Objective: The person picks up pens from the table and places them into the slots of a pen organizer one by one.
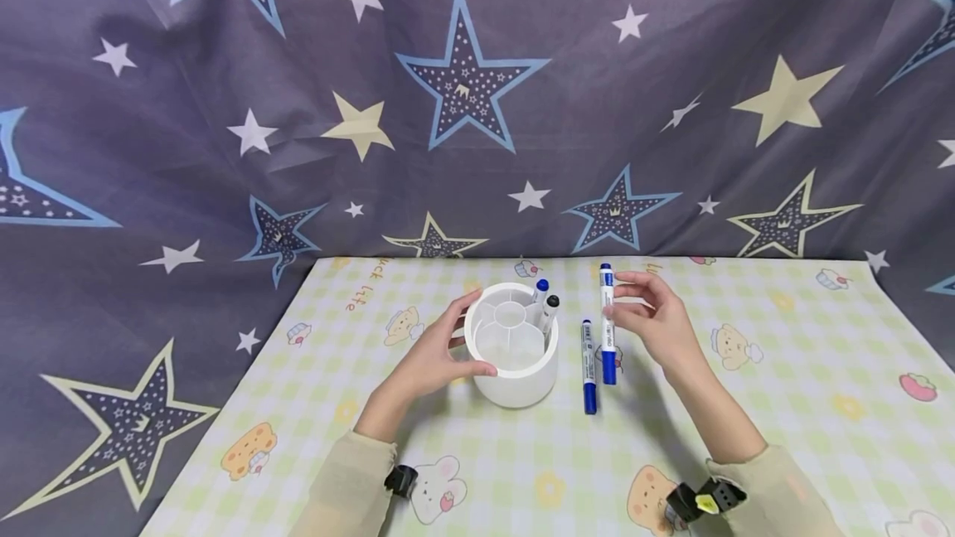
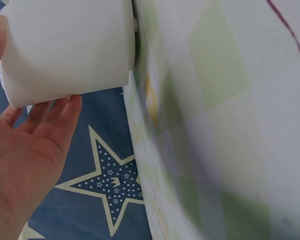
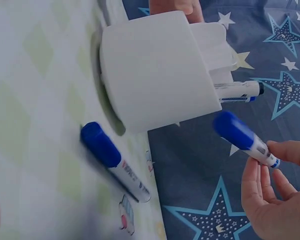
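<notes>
A white round pen holder [image 1: 515, 384] [image 2: 65, 50] [image 3: 155, 70] with several compartments stands on the checked tablecloth [image 1: 783, 371]. My left hand [image 1: 448, 350] [image 2: 25, 145] grips its left side, thumb in front and fingers behind. A blue-capped marker [image 1: 540, 290] and a black-capped marker [image 1: 550, 311] [image 3: 237, 91] stand in its far right compartment. My right hand [image 1: 625, 301] [image 3: 275, 200] pinches a blue marker [image 1: 608, 330] [image 3: 242, 137] upright, just right of the holder. Another blue marker [image 1: 588, 367] [image 3: 112, 160] lies on the cloth between the holder and the held marker.
The tablecloth with cartoon prints covers the table, whose left edge [image 1: 224, 421] drops to a star-patterned blue cloth [image 1: 462, 81] that also hangs behind. Both forearms wear pale sleeves and wrist straps [image 1: 705, 500].
</notes>
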`<state>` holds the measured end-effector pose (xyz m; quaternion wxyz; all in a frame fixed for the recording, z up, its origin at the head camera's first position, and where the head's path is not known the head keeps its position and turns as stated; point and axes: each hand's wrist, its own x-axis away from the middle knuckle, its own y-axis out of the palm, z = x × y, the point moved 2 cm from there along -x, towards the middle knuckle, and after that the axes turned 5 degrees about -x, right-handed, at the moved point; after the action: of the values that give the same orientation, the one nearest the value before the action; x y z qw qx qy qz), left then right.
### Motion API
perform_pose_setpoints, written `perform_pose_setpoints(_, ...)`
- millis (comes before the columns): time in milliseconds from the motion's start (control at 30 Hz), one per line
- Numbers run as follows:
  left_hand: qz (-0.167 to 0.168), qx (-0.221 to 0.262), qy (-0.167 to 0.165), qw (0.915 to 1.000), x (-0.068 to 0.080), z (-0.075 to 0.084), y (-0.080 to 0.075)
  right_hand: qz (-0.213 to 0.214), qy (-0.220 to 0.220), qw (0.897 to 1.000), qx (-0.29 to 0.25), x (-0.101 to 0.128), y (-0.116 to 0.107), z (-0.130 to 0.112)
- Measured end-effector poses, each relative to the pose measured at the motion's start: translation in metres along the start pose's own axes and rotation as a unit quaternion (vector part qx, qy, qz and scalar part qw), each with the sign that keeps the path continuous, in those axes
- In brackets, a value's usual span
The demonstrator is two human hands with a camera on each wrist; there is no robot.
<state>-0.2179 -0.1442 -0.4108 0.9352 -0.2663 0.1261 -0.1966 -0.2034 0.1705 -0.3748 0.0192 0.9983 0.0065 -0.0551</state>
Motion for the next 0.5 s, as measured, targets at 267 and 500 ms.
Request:
perform_pose_setpoints(267,-0.001,0.001,0.001,1.0000,0.001,-0.001,0.001,0.006,-0.020,0.999,-0.026,0.000,0.007,-0.009)
perform_pose_setpoints(500,0.000,0.000,0.002,1.0000,0.001,0.000,0.001,0.003,-0.040,0.999,-0.031,-0.001,0.012,-0.020)
